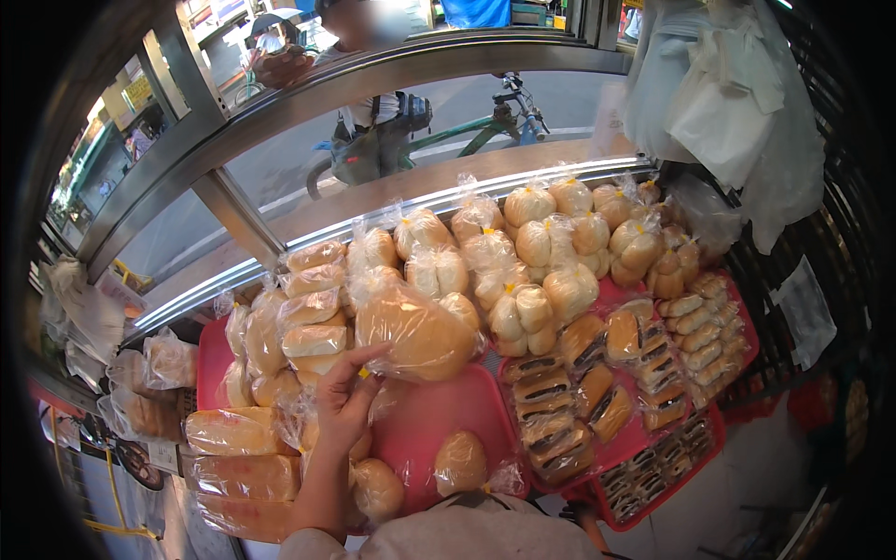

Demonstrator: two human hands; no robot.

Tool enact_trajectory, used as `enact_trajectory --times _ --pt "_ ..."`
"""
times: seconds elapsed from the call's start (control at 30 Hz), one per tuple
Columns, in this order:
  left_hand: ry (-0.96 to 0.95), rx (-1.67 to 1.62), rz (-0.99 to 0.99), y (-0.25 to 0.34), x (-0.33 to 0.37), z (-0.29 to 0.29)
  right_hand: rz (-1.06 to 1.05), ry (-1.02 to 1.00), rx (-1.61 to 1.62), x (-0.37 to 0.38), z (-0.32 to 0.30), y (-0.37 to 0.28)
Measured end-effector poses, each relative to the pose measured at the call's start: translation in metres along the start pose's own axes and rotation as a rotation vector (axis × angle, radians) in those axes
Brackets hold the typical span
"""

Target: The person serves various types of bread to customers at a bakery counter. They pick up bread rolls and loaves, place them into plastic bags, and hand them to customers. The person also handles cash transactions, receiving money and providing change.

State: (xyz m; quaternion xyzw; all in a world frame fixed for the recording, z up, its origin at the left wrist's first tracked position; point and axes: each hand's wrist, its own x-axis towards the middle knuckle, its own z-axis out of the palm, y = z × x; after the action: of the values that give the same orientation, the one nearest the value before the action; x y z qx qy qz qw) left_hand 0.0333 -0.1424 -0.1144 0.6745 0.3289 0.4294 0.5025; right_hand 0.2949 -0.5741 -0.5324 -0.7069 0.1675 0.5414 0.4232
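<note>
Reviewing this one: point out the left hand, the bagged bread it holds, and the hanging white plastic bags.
Left hand [342, 394]: head view, middle of the hand.
Bagged bread [417, 330]: head view, its golden side.
White plastic bags [723, 112]: head view, foremost bag's front.

Pink trays [431, 415]; on them bagged buns [461, 463], dark-striped rolls [544, 403].

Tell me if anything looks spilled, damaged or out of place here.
Nothing looks clearly spilled or damaged. One bagged bun stands out mildly: on the pink tray, it sits apart from the close-packed breads.
</note>
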Motion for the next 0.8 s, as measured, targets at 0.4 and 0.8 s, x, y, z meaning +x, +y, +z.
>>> enact_trajectory --times 0.4,0.8 --pt "-0.168 -0.103 -0.327 -0.085 -0.084 0.037 0.062 -0.122 -0.271 0.041 -0.012 -0.044" --pt "-0.162 0.562 -0.298 -0.071 -0.19 0.047 0.038 -0.311 -0.628 0.076 0.036 -0.095"
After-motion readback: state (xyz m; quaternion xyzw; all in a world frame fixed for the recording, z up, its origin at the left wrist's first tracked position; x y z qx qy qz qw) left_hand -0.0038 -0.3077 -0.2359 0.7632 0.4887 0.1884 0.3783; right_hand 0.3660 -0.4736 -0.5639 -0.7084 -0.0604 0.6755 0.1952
